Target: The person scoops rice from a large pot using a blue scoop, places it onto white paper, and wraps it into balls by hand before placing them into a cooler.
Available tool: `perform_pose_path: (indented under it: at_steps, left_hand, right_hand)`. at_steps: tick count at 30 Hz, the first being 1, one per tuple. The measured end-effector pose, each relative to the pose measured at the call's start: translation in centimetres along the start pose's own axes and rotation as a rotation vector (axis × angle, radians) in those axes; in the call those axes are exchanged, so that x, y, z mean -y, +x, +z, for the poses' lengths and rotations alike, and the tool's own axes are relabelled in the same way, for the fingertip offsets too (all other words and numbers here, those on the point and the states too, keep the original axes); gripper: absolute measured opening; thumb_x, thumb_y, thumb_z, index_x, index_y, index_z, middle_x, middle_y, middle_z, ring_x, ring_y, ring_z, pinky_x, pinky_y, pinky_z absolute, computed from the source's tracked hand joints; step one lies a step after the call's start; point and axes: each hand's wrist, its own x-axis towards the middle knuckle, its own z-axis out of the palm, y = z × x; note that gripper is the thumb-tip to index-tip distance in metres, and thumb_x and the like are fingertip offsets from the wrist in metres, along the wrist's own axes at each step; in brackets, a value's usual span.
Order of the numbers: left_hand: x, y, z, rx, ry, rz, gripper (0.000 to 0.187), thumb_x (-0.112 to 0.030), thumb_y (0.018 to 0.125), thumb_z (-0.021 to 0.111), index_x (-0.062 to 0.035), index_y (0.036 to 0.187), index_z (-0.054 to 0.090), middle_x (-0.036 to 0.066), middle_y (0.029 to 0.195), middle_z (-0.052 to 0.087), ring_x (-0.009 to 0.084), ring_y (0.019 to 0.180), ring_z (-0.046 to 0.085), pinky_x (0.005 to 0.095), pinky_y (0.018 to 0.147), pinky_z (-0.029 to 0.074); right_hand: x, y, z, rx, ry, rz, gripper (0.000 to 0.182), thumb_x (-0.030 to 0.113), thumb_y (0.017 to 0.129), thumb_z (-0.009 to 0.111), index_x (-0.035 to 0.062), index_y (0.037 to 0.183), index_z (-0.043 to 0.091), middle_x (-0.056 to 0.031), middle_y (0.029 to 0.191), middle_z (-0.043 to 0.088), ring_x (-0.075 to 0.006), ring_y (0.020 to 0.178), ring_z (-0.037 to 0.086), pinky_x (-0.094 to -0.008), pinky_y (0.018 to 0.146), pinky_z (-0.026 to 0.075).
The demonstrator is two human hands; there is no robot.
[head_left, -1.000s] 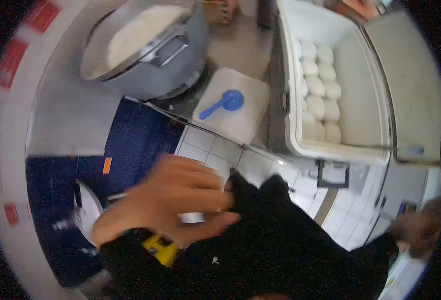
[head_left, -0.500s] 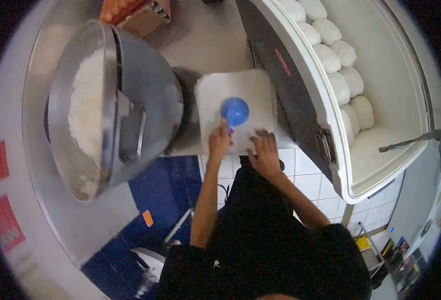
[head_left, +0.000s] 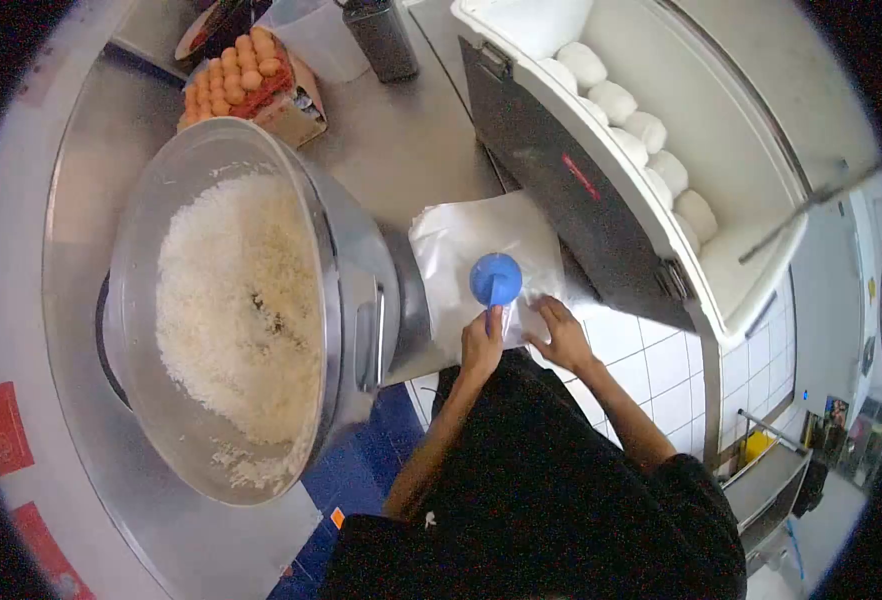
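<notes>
Cool box [head_left: 601, 230], right of the white paper [head_left: 451, 240]: open, with white bundles [head_left: 696, 215] inside; anything flicked that way could land on them.

Metal pot [head_left: 346, 300], left of the paper: heaped rice [head_left: 231, 290] inside, some stuck near its rim; a left-arm knock could shed grains.

White paper: glossy, near edge about at the counter [head_left: 381, 160] front; a hard push could skid it or ruck it up.

Right hand [head_left: 561, 335], paper's near right edge: fingers apart, holding nothing; contact can't tell, so paper may be poorly pinned.

Left hand [head_left: 481, 345], paper's near edge: clamped round the handle of the blue scoop [head_left: 496, 275].

Scoop, mid-paper: resting or raised can't tell; dragging could crease the surface.
</notes>
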Motion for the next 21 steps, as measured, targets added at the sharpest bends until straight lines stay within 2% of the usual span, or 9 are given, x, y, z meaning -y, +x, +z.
perform_pose_path:
  at_steps: [3, 5, 6, 8, 14, 17, 18, 20, 21]
  left_hand:
    - [0.6, -0.8, -0.2, 0.032, 0.007, -0.011, 0.055, -0.043, 0.1, 0.04, 0.0047, 0.082, 0.061, 0.023, 0.069, 0.062, 0.0405, 0.07, 0.063, 0.0473, 0.066, 0.045]
    - [1.2, -1.5, 0.0, -0.031, -0.033, 0.088, 0.055, -0.046, 0.101, 0.04, -0.0028, 0.068, 0.053, 0.008, 0.056, 0.05, 0.0183, 0.053, 0.05, 0.0366, 0.054, 0.04]
    - [1.8, -1.6, 0.0, -0.019, -0.031, 0.092, 0.055, -0.046, 0.101, 0.04, -0.0028, 0.068, 0.053, 0.008, 0.056, 0.05, 0.0183, 0.053, 0.05, 0.0366, 0.054, 0.04]
    - [1.9, -0.5, -0.1, 0.035, -0.093, 0.021, 0.056, -0.044, 0.101, 0.041, 0.0021, 0.074, 0.059, 0.018, 0.062, 0.058, 0.0318, 0.06, 0.059, 0.0431, 0.062, 0.044]
    - [-8.3, -8.0, -7.9, 0.044, -0.211, 0.17, 0.047, -0.037, 0.101, 0.045, 0.0014, 0.078, 0.058, 0.013, 0.061, 0.056, 0.0211, 0.056, 0.054, 0.0369, 0.056, 0.042]
    - [-17.4, -16.9, -17.0, -0.066, -0.172, 0.272, 0.032, -0.029, 0.097, 0.052, 0.0004, 0.091, 0.063, 0.005, 0.063, 0.057, 0.0132, 0.06, 0.056, 0.0319, 0.056, 0.043]
    - [-18.9, -19.0, -19.8, -0.189, -0.107, 0.39, 0.03, -0.027, 0.097, 0.052, 0.0005, 0.093, 0.063, 0.004, 0.067, 0.06, 0.0129, 0.059, 0.055, 0.031, 0.055, 0.043]
    - [-22.7, -22.2, -24.2, -0.464, -0.088, 0.285, 0.028, -0.024, 0.098, 0.051, 0.0009, 0.1, 0.065, 0.006, 0.076, 0.065, 0.0126, 0.056, 0.053, 0.0309, 0.053, 0.044]
    - [-24.6, -21.9, -26.5, -0.545, 0.094, 0.089, 0.031, -0.025, 0.098, 0.053, 0.0025, 0.105, 0.064, 0.009, 0.076, 0.066, 0.0173, 0.057, 0.057, 0.0338, 0.056, 0.045]
  right_hand:
    - [1.1, -0.7, -0.6, -0.03, 0.056, 0.042, 0.063, 0.022, 0.077, 0.073, 0.0031, 0.131, 0.046, -0.0186, 0.139, 0.046, -0.036, 0.129, 0.044, -0.0399, 0.107, 0.04]
    - [1.0, -1.8, 0.2, 0.006, -0.001, -0.006, 0.067, 0.018, 0.076, 0.075, 0.0042, 0.134, 0.045, -0.0177, 0.142, 0.044, -0.0346, 0.131, 0.042, -0.0394, 0.108, 0.039]
    - [0.7, -2.4, 0.7, 0.054, -0.043, 0.004, 0.07, 0.015, 0.075, 0.075, 0.0048, 0.136, 0.043, -0.0164, 0.145, 0.041, -0.0339, 0.132, 0.041, -0.0396, 0.109, 0.039]
    - [1.0, -3.2, 0.8, 0.055, -0.028, -0.015, 0.069, 0.011, 0.076, 0.073, 0.0045, 0.137, 0.042, -0.0154, 0.146, 0.039, -0.0344, 0.132, 0.041, -0.0388, 0.107, 0.041]
    - [-1.7, -4.2, 2.7, 0.043, -0.096, -0.084, 0.056, 0.006, 0.08, 0.063, 0.003, 0.134, 0.046, -0.0178, 0.139, 0.045, -0.0352, 0.125, 0.046, -0.0397, 0.101, 0.045]
    - [-1.9, -4.3, 1.0, 0.06, -0.133, -0.151, 0.05, 0.01, 0.081, 0.064, -0.0006, 0.128, 0.05, -0.0202, 0.133, 0.049, -0.0371, 0.121, 0.049, -0.0406, 0.099, 0.046]
    - [-2.2, -4.1, 0.6, 0.098, -0.148, -0.161, 0.049, 0.013, 0.08, 0.067, -0.002, 0.124, 0.052, -0.0204, 0.128, 0.052, -0.0367, 0.119, 0.05, -0.04, 0.099, 0.046]
    - [-3.5, -3.3, 0.6, 0.001, -0.15, -0.358, 0.042, 0.014, 0.08, 0.067, -0.0006, 0.117, 0.056, -0.0187, 0.119, 0.055, -0.0358, 0.113, 0.052, -0.0403, 0.098, 0.045]
    - [-4.6, -3.3, 0.9, 0.009, -0.135, -0.401, 0.038, 0.013, 0.081, 0.066, -0.0001, 0.115, 0.057, -0.0187, 0.117, 0.056, -0.0357, 0.112, 0.053, -0.0407, 0.097, 0.046]
